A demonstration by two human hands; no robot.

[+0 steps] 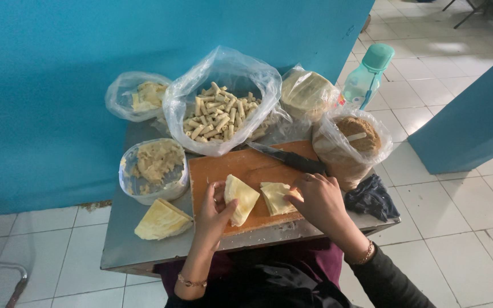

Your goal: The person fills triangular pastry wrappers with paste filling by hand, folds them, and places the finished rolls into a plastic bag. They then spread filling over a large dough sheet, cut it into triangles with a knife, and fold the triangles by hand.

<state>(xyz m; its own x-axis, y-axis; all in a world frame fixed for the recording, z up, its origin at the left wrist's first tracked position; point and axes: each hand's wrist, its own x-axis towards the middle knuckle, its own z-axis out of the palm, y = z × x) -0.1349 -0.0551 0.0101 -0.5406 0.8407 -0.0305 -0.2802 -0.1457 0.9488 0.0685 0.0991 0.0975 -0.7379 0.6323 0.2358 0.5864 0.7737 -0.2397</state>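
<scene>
My left hand [213,212] holds a pale yellow wrapper sheet [241,197], lifted off a wooden cutting board [246,165]. My right hand [320,199] rests with its fingers on a small stack of folded wrapper sheets [275,197] lying on the board. A dark-handled knife [289,158] lies across the board's far edge, just beyond my right hand.
On the small grey table [126,239]: a plastic bag of several rolled pieces [218,114], a bowl of filling [155,165], a wedge of folded wrappers [162,219], bags of wrappers [306,91], a bag of brown crumbs [356,140], a green bottle [369,74], a dark cloth [372,197].
</scene>
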